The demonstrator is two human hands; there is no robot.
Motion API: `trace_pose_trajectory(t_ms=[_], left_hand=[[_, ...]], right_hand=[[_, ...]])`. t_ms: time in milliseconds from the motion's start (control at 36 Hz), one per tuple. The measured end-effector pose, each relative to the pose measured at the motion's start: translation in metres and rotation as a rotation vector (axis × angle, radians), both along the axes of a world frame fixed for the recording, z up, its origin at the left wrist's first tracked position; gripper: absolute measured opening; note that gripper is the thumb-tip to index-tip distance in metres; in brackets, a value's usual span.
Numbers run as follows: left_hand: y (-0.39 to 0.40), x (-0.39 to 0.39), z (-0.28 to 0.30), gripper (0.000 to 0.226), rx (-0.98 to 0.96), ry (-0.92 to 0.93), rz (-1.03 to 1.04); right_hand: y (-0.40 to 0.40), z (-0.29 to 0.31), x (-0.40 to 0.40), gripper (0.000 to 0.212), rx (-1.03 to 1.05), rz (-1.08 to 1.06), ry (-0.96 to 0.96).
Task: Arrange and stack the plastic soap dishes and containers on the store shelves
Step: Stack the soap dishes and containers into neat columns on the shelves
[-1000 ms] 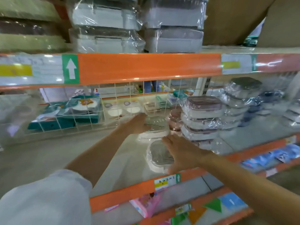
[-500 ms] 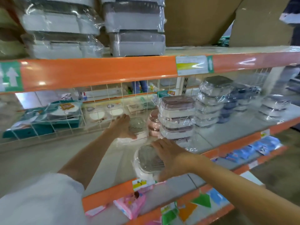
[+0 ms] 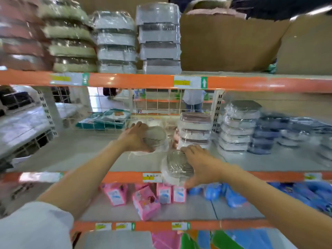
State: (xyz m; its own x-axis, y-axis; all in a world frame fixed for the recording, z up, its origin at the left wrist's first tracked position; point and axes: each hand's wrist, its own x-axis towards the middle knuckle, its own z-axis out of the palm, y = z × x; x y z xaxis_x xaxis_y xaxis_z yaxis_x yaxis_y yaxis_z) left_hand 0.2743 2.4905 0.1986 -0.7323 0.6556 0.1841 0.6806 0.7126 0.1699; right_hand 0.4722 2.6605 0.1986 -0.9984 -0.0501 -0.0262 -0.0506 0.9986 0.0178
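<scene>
My left hand (image 3: pixel 134 139) grips a wrapped clear soap dish (image 3: pixel 155 136), held a little above the middle shelf (image 3: pixel 71 155). My right hand (image 3: pixel 199 164) holds a second wrapped white soap dish (image 3: pixel 177 166) at the shelf's front edge, over the orange rail. Just behind my hands stands a stack of wrapped brown-and-white dishes (image 3: pixel 195 131). Beside it rises a grey stack (image 3: pixel 239 126), then dark blue dishes (image 3: pixel 265 135) further right.
The top shelf carries stacks of wrapped containers (image 3: pixel 158 40) and cardboard boxes (image 3: pixel 226 42). A wire grid (image 3: pixel 152 105) backs the middle shelf, with teal boxes (image 3: pixel 102 120) behind it. Pink (image 3: pixel 145 200) and blue packs (image 3: pixel 231 196) lie on the lower shelf.
Both hands have lifted their dishes off the shelf. The right hand's dish has come forward over the front rail. The view has pulled back and tilted up.
</scene>
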Motion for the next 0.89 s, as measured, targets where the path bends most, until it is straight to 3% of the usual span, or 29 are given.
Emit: trace_pose_trajectory(t_ms=[167,278,361,444,722,889], left_hand=[[-0.01,0.068,0.042,0.09,0.106,0.081,0.012],[-0.009,0.103,0.079,0.087,0.273,0.06,-0.046],[-0.004,0.123,0.114,0.099,0.337,0.085,-0.081],[0.007,0.139,0.149,0.101,0.36,0.109,-0.077],[0.073,0.128,0.215,0.106,0.444,0.131,-0.092],[0.123,0.101,0.222,0.107,0.511,0.107,-0.171]], right_hand=[[0.019,0.037,0.049,0.112,-0.052,0.01,0.08],[0.035,0.071,0.074,0.112,-0.209,-0.006,0.167],[0.047,0.096,0.085,0.113,-0.35,-0.024,0.24],[0.058,0.12,0.093,0.102,-0.461,-0.052,0.3],[0.111,0.174,0.086,0.086,-0.701,-0.164,0.465],[0.15,0.199,0.058,0.096,-0.617,-0.248,0.567]])
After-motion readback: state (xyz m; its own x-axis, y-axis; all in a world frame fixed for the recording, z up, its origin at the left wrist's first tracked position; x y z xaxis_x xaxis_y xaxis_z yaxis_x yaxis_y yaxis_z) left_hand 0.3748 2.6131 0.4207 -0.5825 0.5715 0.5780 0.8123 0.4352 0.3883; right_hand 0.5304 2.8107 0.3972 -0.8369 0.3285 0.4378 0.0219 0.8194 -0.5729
